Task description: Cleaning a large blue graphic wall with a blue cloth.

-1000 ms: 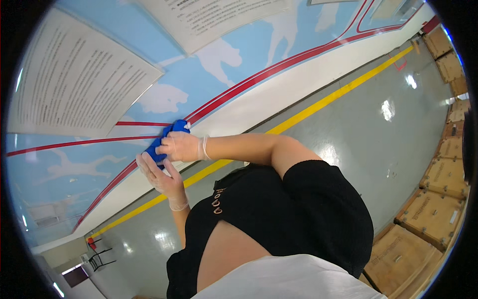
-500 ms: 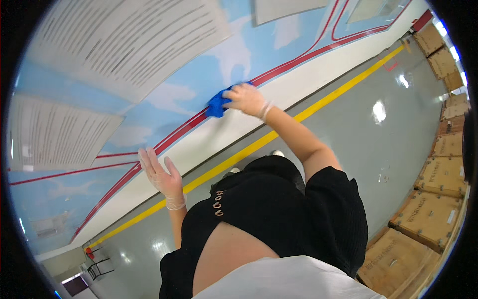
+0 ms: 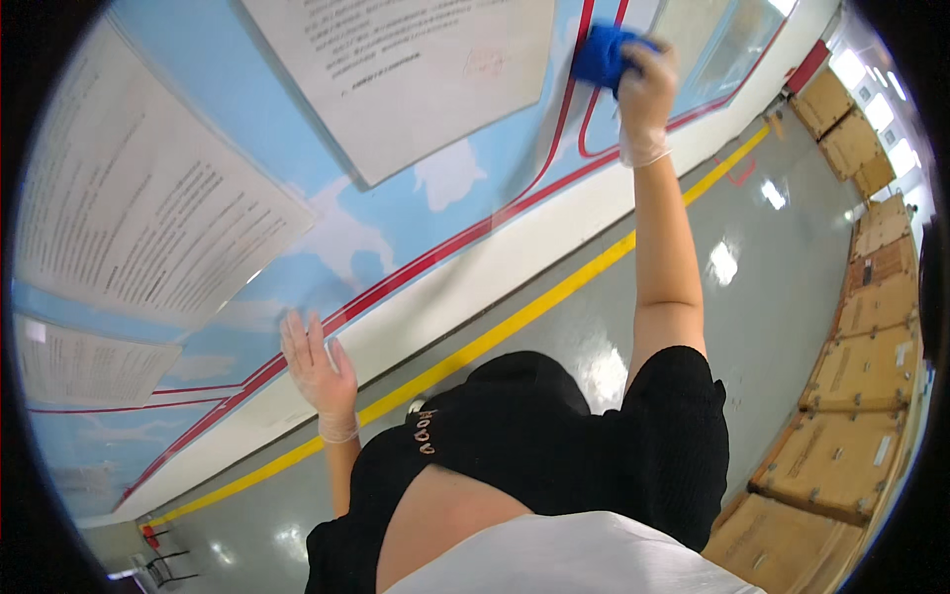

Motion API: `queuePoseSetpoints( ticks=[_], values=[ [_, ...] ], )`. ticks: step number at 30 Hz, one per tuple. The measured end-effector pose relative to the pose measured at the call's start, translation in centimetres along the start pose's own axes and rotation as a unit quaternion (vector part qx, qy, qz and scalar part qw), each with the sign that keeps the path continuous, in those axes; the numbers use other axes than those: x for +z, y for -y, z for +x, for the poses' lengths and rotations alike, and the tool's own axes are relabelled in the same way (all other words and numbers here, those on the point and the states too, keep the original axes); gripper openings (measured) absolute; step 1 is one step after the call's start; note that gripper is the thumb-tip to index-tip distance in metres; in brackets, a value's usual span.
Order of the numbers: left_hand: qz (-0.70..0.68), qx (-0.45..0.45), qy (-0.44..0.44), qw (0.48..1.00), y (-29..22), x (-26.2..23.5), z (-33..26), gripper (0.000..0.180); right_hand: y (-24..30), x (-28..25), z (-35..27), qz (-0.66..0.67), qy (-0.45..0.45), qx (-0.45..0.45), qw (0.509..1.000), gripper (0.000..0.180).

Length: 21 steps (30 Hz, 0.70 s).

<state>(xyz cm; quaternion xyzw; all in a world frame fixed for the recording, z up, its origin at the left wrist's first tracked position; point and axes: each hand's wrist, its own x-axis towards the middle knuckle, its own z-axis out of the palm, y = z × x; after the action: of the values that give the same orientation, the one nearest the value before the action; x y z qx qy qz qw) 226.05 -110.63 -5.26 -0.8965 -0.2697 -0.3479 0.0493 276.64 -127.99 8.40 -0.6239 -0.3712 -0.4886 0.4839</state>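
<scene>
My right hand, in a clear thin glove, is stretched far up and to the right, closed on a blue cloth. The cloth lies against the printed wall panel, over one of its red lines. My left hand, gloved the same way, is held with its fingers extended and spread by the lower red stripe. Nothing is in it. Whether its fingertips touch the panel, I cannot tell.
Printed sheets hang on the light-blue panel, with a white wall base below. A yellow line runs along the grey floor. Wooden crates are stacked along the right side. A dark-legged chair stands at the lower left.
My right hand has carried the blue cloth up and to the right across the panel. My left hand stays raised near the red stripe, slightly lower in view. The view has shifted along the wall.
</scene>
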Motion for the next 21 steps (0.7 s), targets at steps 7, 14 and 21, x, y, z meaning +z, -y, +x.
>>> queuePoseSetpoints(
  ticks=[7,14,21],
  values=[
    [0.022,-0.044,-0.026,0.998,-3.1,0.4,0.8,0.056,10.4,1.4,23.1,0.124,-0.205,-0.315,0.918,0.048],
    [0.050,-0.075,0.004,0.996,-5.0,0.9,-0.2,0.055,12.7,4.9,20.4,0.089,-0.110,-0.242,0.960,0.043],
    [0.035,-0.091,-0.018,0.995,-4.5,1.0,-1.9,0.052,8.2,5.4,6.1,0.054,-0.035,-0.168,0.984,0.040]
  ],
)
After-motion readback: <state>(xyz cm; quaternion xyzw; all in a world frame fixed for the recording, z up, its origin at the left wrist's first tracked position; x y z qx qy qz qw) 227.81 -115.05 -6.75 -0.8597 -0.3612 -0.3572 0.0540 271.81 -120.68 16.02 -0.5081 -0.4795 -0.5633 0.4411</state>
